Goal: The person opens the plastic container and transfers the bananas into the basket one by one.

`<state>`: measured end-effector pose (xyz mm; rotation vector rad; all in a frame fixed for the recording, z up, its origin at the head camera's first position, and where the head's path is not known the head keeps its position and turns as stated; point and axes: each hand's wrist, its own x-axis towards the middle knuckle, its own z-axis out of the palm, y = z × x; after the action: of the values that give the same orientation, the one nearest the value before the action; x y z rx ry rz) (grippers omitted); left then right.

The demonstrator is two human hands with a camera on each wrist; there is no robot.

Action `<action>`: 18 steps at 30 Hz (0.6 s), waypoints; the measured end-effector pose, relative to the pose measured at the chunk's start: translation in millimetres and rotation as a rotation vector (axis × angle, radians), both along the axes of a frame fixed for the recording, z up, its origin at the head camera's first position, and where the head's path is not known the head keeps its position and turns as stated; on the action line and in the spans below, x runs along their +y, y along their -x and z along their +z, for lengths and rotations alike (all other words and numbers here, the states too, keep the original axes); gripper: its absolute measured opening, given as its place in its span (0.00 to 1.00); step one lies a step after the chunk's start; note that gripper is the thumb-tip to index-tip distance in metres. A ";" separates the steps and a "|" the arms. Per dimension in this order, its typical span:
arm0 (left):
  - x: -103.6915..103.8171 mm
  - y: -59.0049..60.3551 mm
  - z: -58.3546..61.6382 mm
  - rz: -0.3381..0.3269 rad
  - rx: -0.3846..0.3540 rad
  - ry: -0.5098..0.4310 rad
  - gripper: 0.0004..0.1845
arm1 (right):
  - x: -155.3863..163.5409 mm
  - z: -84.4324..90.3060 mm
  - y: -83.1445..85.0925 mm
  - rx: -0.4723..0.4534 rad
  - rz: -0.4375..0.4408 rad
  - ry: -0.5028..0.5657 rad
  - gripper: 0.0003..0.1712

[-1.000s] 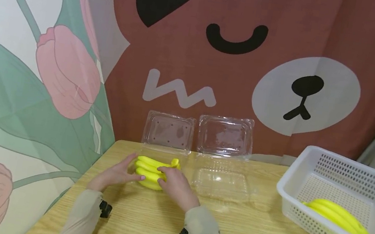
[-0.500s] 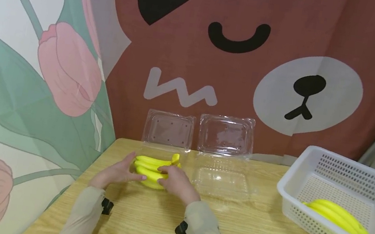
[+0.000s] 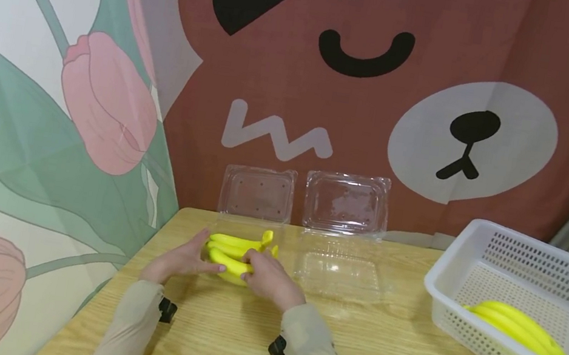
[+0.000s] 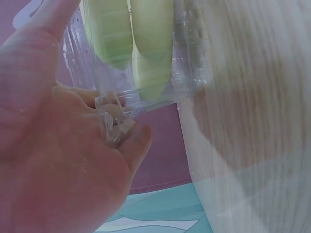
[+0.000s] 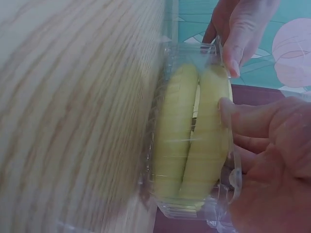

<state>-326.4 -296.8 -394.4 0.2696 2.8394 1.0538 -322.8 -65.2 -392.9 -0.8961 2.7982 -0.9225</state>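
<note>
Yellow bananas (image 3: 231, 266) lie in a clear plastic clamshell container (image 5: 177, 49), their stems toward the right end. My left hand (image 3: 177, 261) grips the container's left end, its thumb along the near rim and its other fingers at the corner. In the left wrist view, the fingertips (image 4: 141, 138) curl at the container's corner. My right hand (image 3: 273, 280) holds the bananas near their stem end; its thumb presses the nearest one, and the fingers reach in over the bunch. The container's lid (image 3: 257, 194) stands raised behind.
A second clear clamshell container (image 3: 338, 274) stands to the right, its lid (image 3: 345, 204) up. At the far right, a white perforated basket (image 3: 444, 309) holds more bananas (image 3: 521, 332). A printed curtain (image 3: 359, 121) hangs behind the table (image 3: 216, 339).
My right fingers have moved in among the bananas, and the far ones now sit apart from the near one. The stem end sticks up more. My left hand stays at the container's left end.
</note>
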 end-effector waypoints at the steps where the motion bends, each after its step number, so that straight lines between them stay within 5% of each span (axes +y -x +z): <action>1: 0.2 0.0 -0.1 -0.003 0.002 -0.003 0.63 | 0.7 0.0 -0.4 -0.004 -0.003 0.005 0.18; 18: 11.4 -8.6 11.4 0.032 0.014 0.070 0.59 | 5.4 -4.8 2.5 0.125 -0.004 0.095 0.22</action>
<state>-317.8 -285.4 -382.9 0.2275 2.8959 0.9588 -325.4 -59.8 -397.7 -0.9948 2.8821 -1.0428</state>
